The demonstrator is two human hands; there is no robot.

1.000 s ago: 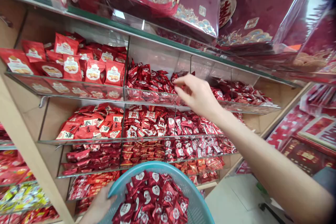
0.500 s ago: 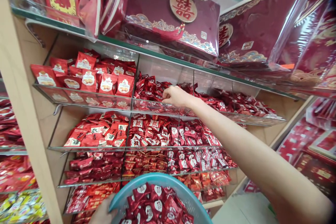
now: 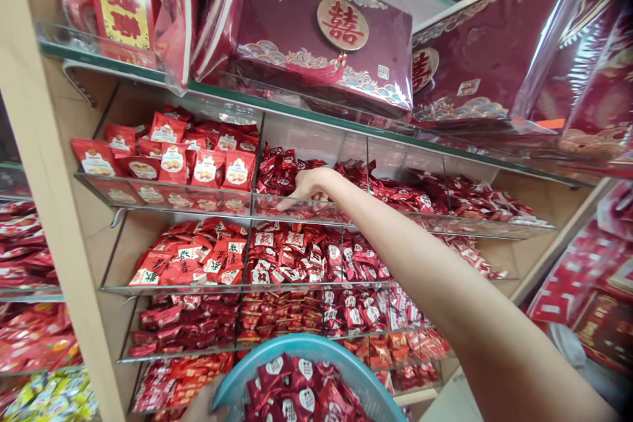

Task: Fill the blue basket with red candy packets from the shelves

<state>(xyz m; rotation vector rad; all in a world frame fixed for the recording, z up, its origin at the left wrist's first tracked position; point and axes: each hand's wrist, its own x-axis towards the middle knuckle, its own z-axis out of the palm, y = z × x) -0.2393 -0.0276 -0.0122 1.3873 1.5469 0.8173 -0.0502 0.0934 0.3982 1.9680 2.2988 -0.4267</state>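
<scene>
At the lower edge my left hand grips the rim of a blue plastic basket. Dark red wrapped sweets with white heart-shaped labels fill the basket. My right arm stretches up across the shelves, and my right hand is inside a clear bin on the upper candy tier. Its fingers point down and left, apart, behind the clear front wall. Red wrapped sweets lie around that hand. I see nothing held in it, though the fingertips are partly obscured.
A glass shelf above the bin carries maroon gift boxes in clear wrap. Left of my right hand are larger red snack packets. More divided tiers hold sweets below, such as red packets. A wooden upright stands at left.
My right hand has shifted left and slightly down in the bin, with its fingers extending from a curled shape. My left hand still holds the basket, which sits slightly lower in view.
</scene>
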